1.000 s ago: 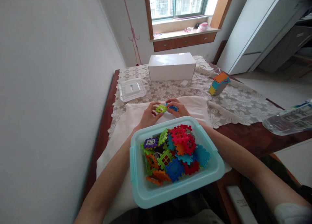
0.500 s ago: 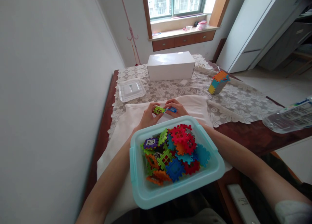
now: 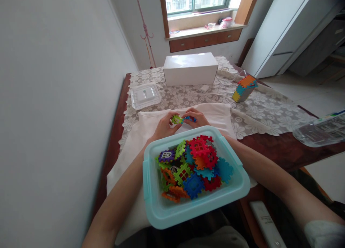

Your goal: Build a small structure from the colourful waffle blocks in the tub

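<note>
My left hand (image 3: 165,126) is closed on a lime-green interlocking plastic tile (image 3: 176,119). In my right hand (image 3: 198,118) is a blue interlocking tile (image 3: 190,118), partly covered by the fingers. The two tiles meet edge to edge between my hands; whether their teeth are locked I cannot tell. Both hands are over a white cloth (image 3: 218,115), just beyond a light-blue plastic bin (image 3: 155,219). Inside the bin lie several toothed tiles, among them a red window tile (image 3: 198,146), a dark blue tile (image 3: 193,186) and a purple tile (image 3: 166,156).
A clear lid (image 3: 145,96) lies at the left on the lace tablecloth (image 3: 178,97). Behind stands a white box (image 3: 191,73). To the right are a built tile block (image 3: 244,88) and a clear plastic container (image 3: 318,131). A wall (image 3: 67,79) runs along the left.
The green and blue tiles have tilted slightly between my hands, so the blue one shows less of its face. The camera view has shifted a little; the bin's contents look the same.
</note>
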`<state>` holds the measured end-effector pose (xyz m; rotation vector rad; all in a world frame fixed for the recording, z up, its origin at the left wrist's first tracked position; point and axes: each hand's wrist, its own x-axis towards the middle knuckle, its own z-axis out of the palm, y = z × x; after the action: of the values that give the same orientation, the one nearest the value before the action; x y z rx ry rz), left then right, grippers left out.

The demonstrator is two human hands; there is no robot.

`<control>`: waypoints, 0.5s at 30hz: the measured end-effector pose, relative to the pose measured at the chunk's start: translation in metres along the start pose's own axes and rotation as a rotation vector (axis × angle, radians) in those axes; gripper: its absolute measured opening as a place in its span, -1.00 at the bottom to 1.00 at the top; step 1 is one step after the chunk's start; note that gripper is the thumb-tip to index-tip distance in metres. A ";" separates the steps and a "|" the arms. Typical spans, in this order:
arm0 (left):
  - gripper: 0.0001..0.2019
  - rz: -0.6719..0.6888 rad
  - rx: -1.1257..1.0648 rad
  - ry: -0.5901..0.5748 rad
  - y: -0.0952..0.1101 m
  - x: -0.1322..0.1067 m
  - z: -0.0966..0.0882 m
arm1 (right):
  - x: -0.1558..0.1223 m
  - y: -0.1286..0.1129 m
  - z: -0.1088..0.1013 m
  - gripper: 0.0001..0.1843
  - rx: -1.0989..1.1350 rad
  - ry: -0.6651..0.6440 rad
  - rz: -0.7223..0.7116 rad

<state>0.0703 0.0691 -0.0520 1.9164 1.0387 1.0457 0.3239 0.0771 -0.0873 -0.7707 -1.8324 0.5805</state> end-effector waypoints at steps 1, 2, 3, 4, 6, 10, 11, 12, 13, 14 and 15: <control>-0.55 0.000 0.008 -0.004 0.001 0.001 0.000 | 0.000 0.001 0.000 -0.63 -0.013 -0.007 0.005; -0.54 0.000 0.014 -0.009 0.001 0.001 0.000 | 0.000 0.002 0.000 -0.63 -0.026 -0.018 0.009; -0.52 -0.001 0.016 -0.017 0.001 0.001 0.000 | 0.000 0.002 0.000 -0.64 -0.037 -0.029 0.010; -0.51 -0.002 0.016 -0.025 0.001 0.002 0.000 | 0.000 0.003 0.000 -0.64 -0.046 -0.036 0.009; -0.46 -0.002 0.009 -0.043 0.001 0.002 0.000 | 0.001 0.004 -0.001 -0.66 -0.051 -0.038 0.011; -0.40 0.035 0.003 -0.081 -0.003 0.002 0.000 | 0.003 0.003 -0.005 -0.71 -0.049 -0.044 0.049; -0.41 0.051 0.004 -0.094 -0.003 0.002 -0.001 | 0.004 0.002 -0.006 -0.72 -0.049 -0.055 0.065; -0.42 0.064 0.007 -0.108 -0.004 0.002 -0.001 | 0.004 0.000 -0.007 -0.72 -0.046 -0.069 0.082; -0.42 0.070 0.010 -0.120 -0.004 0.001 -0.002 | 0.004 -0.002 -0.007 -0.70 -0.042 -0.085 0.098; -0.43 0.069 0.013 -0.127 -0.003 0.001 -0.003 | 0.005 -0.004 -0.007 -0.66 -0.037 -0.102 0.110; -0.44 0.065 0.014 -0.135 -0.003 0.001 -0.003 | 0.005 -0.006 -0.007 -0.60 -0.033 -0.119 0.117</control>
<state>0.0670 0.0716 -0.0526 2.0140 0.9161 0.9325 0.3280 0.0763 -0.0773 -0.8861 -1.9194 0.6851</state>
